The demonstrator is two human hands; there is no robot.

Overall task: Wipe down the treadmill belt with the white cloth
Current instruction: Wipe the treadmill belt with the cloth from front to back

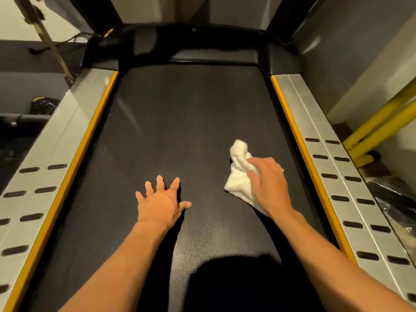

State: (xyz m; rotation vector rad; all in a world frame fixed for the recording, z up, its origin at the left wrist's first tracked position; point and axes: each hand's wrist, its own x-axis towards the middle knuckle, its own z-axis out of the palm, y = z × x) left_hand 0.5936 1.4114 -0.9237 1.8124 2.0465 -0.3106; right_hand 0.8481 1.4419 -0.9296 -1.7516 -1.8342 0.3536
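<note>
Cloth [239,176], white and bunched, lies on the right half of the dark belt [180,122], near the right rail [333,154]. Right hand [269,181] grips it, fingers [256,164] curled into the folds. Left hand [161,202] rests flat on the belt, well apart from the cloth, fingers spread wide and straight. Orange strips edge both rails.

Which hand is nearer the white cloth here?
Right. The right hand grips the white cloth on the belt; the left hand rests flat on the belt, fingers spread, apart from it.
</note>
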